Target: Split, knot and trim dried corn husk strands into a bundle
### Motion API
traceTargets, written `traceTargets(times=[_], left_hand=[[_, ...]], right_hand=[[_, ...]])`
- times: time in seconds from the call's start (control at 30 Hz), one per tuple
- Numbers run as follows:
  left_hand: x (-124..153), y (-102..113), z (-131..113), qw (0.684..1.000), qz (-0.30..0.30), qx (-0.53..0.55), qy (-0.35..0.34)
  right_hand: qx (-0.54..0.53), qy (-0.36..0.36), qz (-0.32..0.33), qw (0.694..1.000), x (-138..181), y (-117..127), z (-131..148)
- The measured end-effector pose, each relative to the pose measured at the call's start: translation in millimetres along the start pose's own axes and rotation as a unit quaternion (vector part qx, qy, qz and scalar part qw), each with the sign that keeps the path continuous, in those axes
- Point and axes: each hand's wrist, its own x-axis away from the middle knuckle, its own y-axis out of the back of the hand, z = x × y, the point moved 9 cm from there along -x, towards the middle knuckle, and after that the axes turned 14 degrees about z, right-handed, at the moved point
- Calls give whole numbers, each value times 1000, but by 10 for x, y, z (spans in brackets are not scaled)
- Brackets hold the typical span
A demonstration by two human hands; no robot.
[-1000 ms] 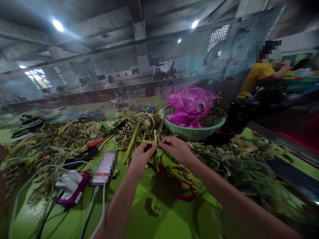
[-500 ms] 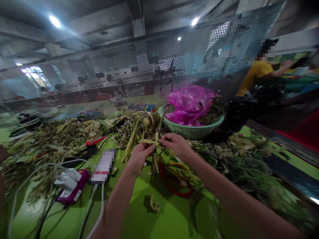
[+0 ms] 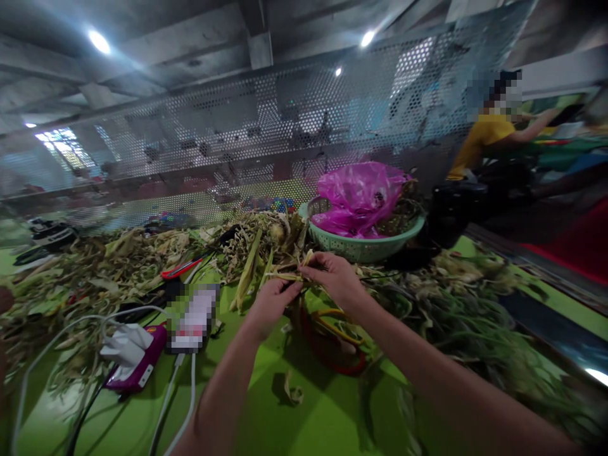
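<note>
My left hand (image 3: pixel 272 305) is closed in a pinch on pale, dried corn husk strips (image 3: pixel 287 276). Close beside it, my right hand (image 3: pixel 332 277) pinches the same strips from the other side, thumb and fingertips together. How the strips cross between the fingertips is partly hidden. Just beyond the hands lies a heap of dry husks (image 3: pixel 237 253), with one longer yellowish husk (image 3: pixel 247 269) pointing toward me. Below the right hand, a red loop (image 3: pixel 349 369) and a yellow band (image 3: pixel 332 318) lie on the green table (image 3: pixel 266 405). A curled husk scrap (image 3: pixel 293 391) rests nearer me.
A green basket (image 3: pixel 365 250) holding a pink plastic bag (image 3: pixel 363 196) stands behind my hands. To the left are a phone (image 3: pixel 192 320), a purple power strip (image 3: pixel 135 361), cables and red-handled scissors (image 3: pixel 181 268). Greenish fibres (image 3: pixel 475 335) cover the right. A person in yellow (image 3: pixel 489 136) sits beyond.
My hands have come closer together, the left one shifting slightly right. The husk ends that hung below the fingers now barely show. The view has shifted a little.
</note>
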Motion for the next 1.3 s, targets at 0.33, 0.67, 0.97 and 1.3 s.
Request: traceTargets(times=[0.33,0.67,0.97,1.3], left_hand=[[24,59,92,996,-45,72,30],[91,291,241,952,-160,261,-1],[118,318,207,942,-175,285,-4],[147,356,147,961,-205,187,-2]], right_hand=[[64,25,-20,997,-14,74,29],[99,70,22,992,83,-114,276],[135,116,44,983,108,-219,367],[411,52,39,910,152,-291,365]])
